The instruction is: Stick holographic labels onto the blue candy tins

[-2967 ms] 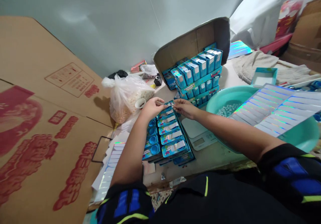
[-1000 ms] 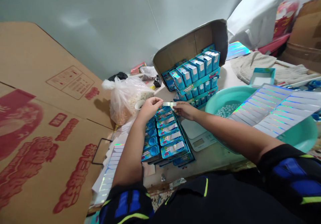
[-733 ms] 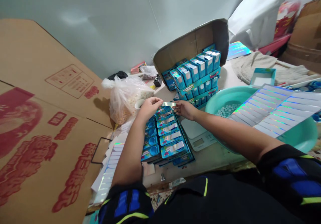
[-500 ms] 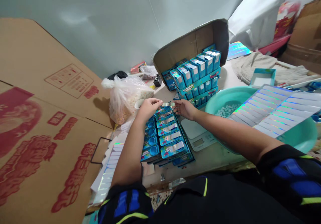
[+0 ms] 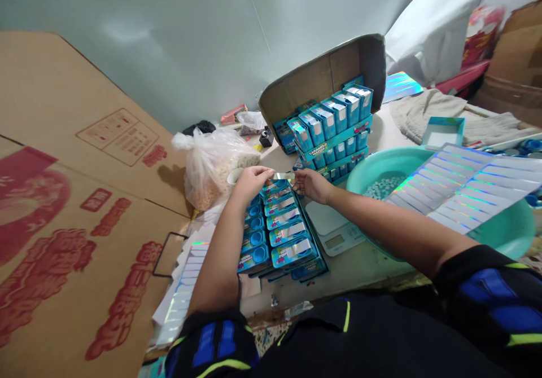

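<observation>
A shiny silver sticker strip (image 5: 283, 176) is stretched level between my two hands, just above the far end of a row of blue candy boxes (image 5: 288, 232). My left hand (image 5: 254, 180) pinches its left end. The fingertips of my right hand (image 5: 312, 185) are closed at its right end. Nearer boxes in this row carry similar silver strips across their tops. Left of them, partly behind my left forearm, stands a second row of blue boxes with round lids (image 5: 257, 238) and no strips in sight.
A kitchen scale (image 5: 336, 234) and a turquoise basin (image 5: 358, 169) of small white pieces lie right, with sticker sheets (image 5: 461, 183) across the basin. Filled display trays (image 5: 334, 135) stack before an open carton (image 5: 305, 76). A plastic bag (image 5: 212, 166) and a large carton (image 5: 84, 209) stand left.
Three seconds ago my hands were down at the far box; the silver strip now shows stretched between them. Over the last second they have stayed almost still, the strip tilting slightly.
</observation>
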